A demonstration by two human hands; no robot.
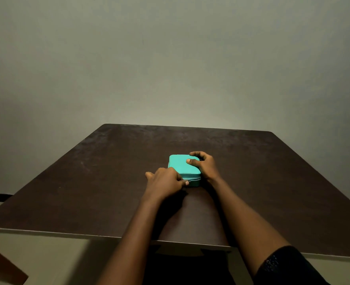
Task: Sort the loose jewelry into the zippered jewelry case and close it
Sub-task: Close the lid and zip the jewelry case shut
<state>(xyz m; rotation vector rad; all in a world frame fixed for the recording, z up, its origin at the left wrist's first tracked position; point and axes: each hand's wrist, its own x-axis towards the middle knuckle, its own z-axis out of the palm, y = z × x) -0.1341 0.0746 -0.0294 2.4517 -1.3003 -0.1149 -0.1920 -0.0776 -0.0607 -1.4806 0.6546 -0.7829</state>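
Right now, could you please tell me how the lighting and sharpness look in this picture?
Head view: dim, even light, no glare; the teal jewelry case stands out, gripped by the right hand; its zipper is too soft to read where the left hand pinches at it; soft forearm shadows fall on the table.

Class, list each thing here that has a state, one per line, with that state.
jewelry case: lid down, flat on the table.
left hand: fingers pinch the zipper at the case's near side.
right hand: grips the case's right side, thumb on lid.
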